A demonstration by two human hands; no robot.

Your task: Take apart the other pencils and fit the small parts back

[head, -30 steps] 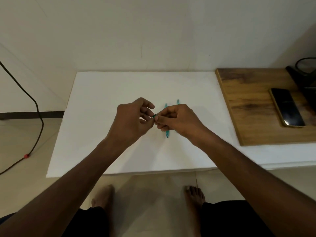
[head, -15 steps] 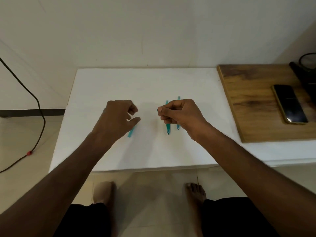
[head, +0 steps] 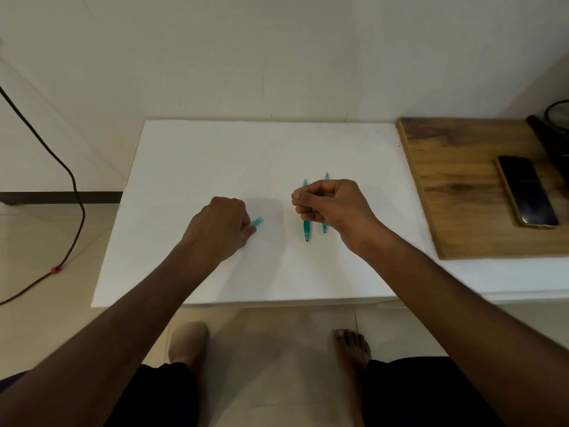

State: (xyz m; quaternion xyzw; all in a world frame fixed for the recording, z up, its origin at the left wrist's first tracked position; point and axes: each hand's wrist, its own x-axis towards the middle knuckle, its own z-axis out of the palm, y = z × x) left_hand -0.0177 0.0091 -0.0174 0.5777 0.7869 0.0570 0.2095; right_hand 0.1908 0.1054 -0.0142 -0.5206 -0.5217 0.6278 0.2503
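Observation:
My left hand (head: 220, 229) rests low on the white board (head: 215, 161), fingers curled round a teal pen piece (head: 257, 221) whose end sticks out to the right. My right hand (head: 331, 204) hovers above the board and pinches a small dark-teal bit (head: 292, 196) between thumb and forefinger. Under that hand lie two teal pens: one pen (head: 306, 231) to the left and a second pen (head: 325, 226) beside it, both partly hidden by the fingers.
A wooden board (head: 462, 186) lies to the right with a dark phone (head: 526, 195) on it and black gear (head: 551, 140) at the far right. A black cable (head: 70, 180) hangs along the wall at the left. My bare feet (head: 352, 346) stand on the tiled floor below the table edge.
My hands, joined at the middle a second ago, have parted. The left hand moved left and down to the board with a teal piece; the right hand stayed over the two pens.

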